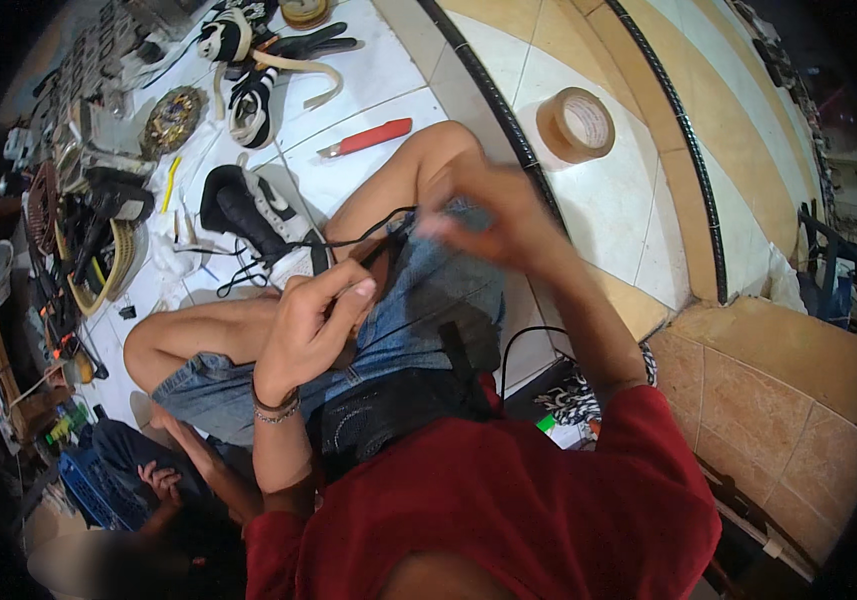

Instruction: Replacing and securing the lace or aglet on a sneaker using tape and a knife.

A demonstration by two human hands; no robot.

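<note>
My left hand (316,318) is closed in a pinch over my lap, its thumb pressed to the fingers. A black shoelace (358,238) stretches from the shoe toward the space between my hands, and a dark strand of it reaches my left fingertips. My right hand (478,212) is smeared by motion above my knee, close to the lace's far end; its grip cannot be made out. In front of my crossed legs lies a black and white shoe (253,215) on the white tiles, with loose lace loops beside it.
A red cutter knife (373,138) lies beyond my knee. A roll of brown tape (576,125) rests past the black edge strip at right. Shoe parts (251,108), a yellow pen (170,185) and tools crowd the left. Another person's hands (160,482) show at lower left.
</note>
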